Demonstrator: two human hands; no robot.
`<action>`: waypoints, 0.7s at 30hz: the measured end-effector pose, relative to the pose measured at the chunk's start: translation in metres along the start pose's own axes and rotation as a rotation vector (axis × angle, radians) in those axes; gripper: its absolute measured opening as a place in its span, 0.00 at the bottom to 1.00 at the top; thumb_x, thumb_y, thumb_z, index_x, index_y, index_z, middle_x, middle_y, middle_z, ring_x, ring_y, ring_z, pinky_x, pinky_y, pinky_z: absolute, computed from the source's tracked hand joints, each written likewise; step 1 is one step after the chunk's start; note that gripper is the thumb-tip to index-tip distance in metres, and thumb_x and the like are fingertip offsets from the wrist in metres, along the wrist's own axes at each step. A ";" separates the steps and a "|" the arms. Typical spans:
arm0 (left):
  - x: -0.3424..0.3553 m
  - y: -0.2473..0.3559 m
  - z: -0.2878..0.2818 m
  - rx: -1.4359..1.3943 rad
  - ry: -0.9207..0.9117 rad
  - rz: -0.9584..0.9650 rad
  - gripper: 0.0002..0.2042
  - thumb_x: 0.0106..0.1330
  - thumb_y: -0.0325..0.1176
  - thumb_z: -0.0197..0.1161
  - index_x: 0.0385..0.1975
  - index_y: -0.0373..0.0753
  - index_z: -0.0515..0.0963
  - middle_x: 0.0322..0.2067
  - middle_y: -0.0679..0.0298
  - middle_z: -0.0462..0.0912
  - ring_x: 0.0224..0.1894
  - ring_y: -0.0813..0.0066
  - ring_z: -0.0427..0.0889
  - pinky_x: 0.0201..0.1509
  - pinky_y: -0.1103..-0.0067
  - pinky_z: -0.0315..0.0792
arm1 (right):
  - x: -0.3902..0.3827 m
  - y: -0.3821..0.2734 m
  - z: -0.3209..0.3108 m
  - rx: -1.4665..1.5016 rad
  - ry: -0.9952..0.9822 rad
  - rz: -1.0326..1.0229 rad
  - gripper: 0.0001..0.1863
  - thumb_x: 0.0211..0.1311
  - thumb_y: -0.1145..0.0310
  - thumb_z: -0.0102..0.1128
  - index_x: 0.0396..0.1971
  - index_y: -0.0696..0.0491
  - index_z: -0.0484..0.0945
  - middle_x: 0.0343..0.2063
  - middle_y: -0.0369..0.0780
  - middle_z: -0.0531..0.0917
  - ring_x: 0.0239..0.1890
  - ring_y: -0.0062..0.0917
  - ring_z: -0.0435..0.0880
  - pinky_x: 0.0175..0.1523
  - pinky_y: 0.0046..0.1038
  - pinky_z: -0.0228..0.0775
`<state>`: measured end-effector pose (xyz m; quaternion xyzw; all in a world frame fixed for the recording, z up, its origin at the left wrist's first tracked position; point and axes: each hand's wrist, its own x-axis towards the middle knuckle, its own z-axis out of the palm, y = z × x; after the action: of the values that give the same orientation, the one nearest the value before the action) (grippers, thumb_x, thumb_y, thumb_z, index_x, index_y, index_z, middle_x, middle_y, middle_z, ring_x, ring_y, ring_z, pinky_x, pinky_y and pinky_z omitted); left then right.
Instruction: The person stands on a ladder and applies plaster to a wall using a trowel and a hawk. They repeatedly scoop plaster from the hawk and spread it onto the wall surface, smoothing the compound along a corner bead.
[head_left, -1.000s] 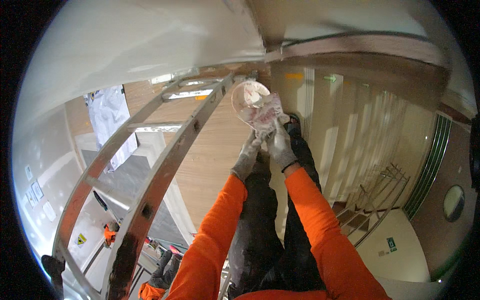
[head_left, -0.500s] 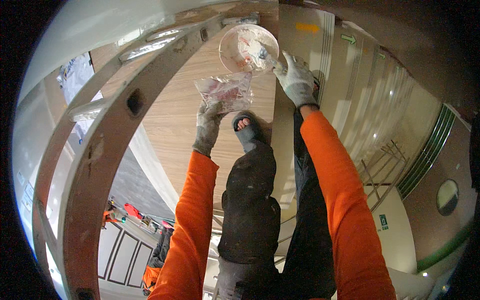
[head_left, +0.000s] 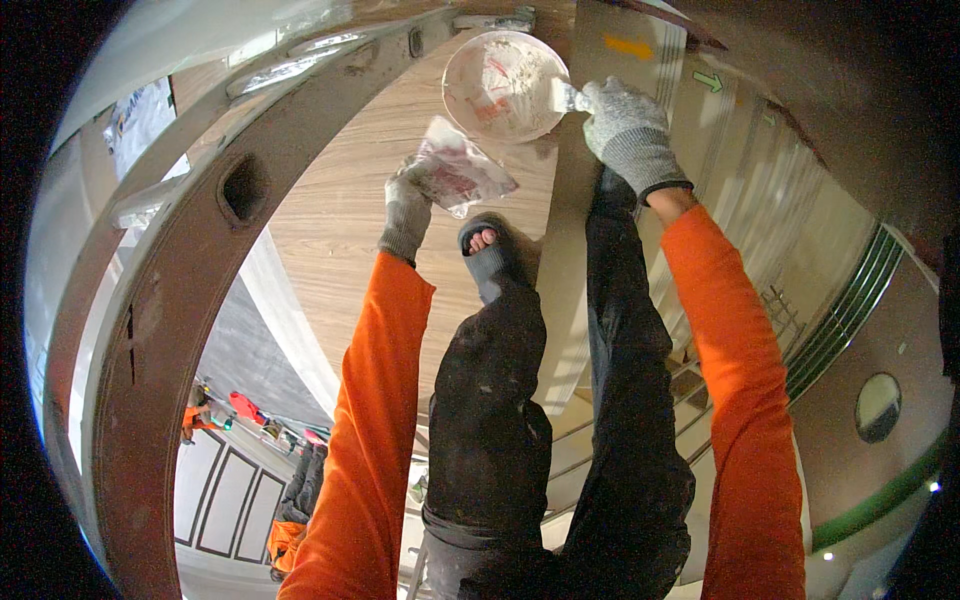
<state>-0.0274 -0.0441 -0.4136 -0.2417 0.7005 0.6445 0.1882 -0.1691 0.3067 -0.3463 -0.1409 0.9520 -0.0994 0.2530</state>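
My left hand (head_left: 407, 206), in a grey knit glove, grips a crumpled translucent bag (head_left: 460, 176) with pinkish, whitish residue, just below a round pale bucket (head_left: 494, 96) on the wood-grain surface (head_left: 330, 230). Whitish powder or paste and reddish streaks show inside the bucket. At the bucket's right rim, my right hand (head_left: 625, 135), also gloved, is closed on a pale-coated flat tool, apparently a putty knife (head_left: 569, 97). My left foot (head_left: 482, 246), in a dark open-toed sandal, rests on the wood-grain surface below the bag.
A large aluminium ladder (head_left: 180, 300) runs along the left. A striped cream surface (head_left: 730, 170) lies at right, with a round opening (head_left: 876, 405) and railings beyond. Down at lower left are people in orange (head_left: 289, 540) and scattered red items (head_left: 245, 405).
My hands, together on the bag a second ago, have parted: left toward lower left with the bag, right up and rightward to the tool, which has shifted to the bucket's right rim.
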 end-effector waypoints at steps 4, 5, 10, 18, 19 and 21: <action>0.020 0.018 0.030 -0.374 -0.017 -0.264 0.16 0.69 0.24 0.55 0.55 0.31 0.77 0.49 0.58 0.85 0.48 0.68 0.85 0.50 0.76 0.81 | 0.012 0.012 -0.004 -0.068 -0.069 0.033 0.17 0.62 0.63 0.63 0.50 0.52 0.78 0.50 0.46 0.81 0.52 0.42 0.84 0.57 0.43 0.78; 0.024 0.023 0.037 -0.374 -0.020 -0.228 0.18 0.69 0.24 0.55 0.59 0.32 0.76 0.51 0.58 0.84 0.50 0.68 0.84 0.51 0.76 0.81 | 0.015 0.012 -0.003 -0.071 -0.055 0.024 0.18 0.62 0.63 0.63 0.50 0.52 0.78 0.50 0.46 0.82 0.51 0.42 0.84 0.57 0.43 0.78; 0.036 0.018 0.045 -0.357 0.044 -0.223 0.26 0.70 0.23 0.53 0.69 0.32 0.67 0.57 0.56 0.81 0.52 0.69 0.83 0.53 0.76 0.80 | 0.027 0.012 0.004 -0.001 -0.037 -0.055 0.17 0.62 0.62 0.63 0.47 0.52 0.77 0.47 0.50 0.83 0.50 0.47 0.84 0.54 0.46 0.77; 0.038 0.024 0.054 -0.311 -0.124 -0.225 0.28 0.70 0.20 0.52 0.72 0.33 0.63 0.66 0.57 0.74 0.55 0.69 0.82 0.57 0.76 0.78 | 0.043 0.016 0.004 0.075 -0.235 -0.092 0.14 0.64 0.63 0.61 0.44 0.54 0.78 0.44 0.50 0.84 0.50 0.48 0.83 0.54 0.46 0.76; 0.035 0.030 0.056 -0.312 -0.127 -0.206 0.28 0.70 0.20 0.51 0.73 0.33 0.63 0.67 0.56 0.73 0.57 0.68 0.81 0.58 0.76 0.78 | 0.045 0.015 0.007 0.093 -0.239 -0.088 0.13 0.64 0.64 0.61 0.44 0.54 0.78 0.45 0.50 0.84 0.51 0.48 0.83 0.55 0.46 0.75; 0.033 0.045 0.068 -0.317 -0.156 -0.169 0.28 0.70 0.20 0.50 0.73 0.33 0.62 0.70 0.55 0.70 0.61 0.67 0.78 0.61 0.75 0.76 | 0.046 0.039 0.028 0.113 -0.125 -0.261 0.13 0.65 0.64 0.61 0.45 0.54 0.79 0.47 0.50 0.84 0.52 0.48 0.82 0.57 0.44 0.75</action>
<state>-0.0836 0.0224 -0.4024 -0.2756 0.5505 0.7456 0.2551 -0.2022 0.3257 -0.4011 -0.2547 0.9010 -0.1757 0.3041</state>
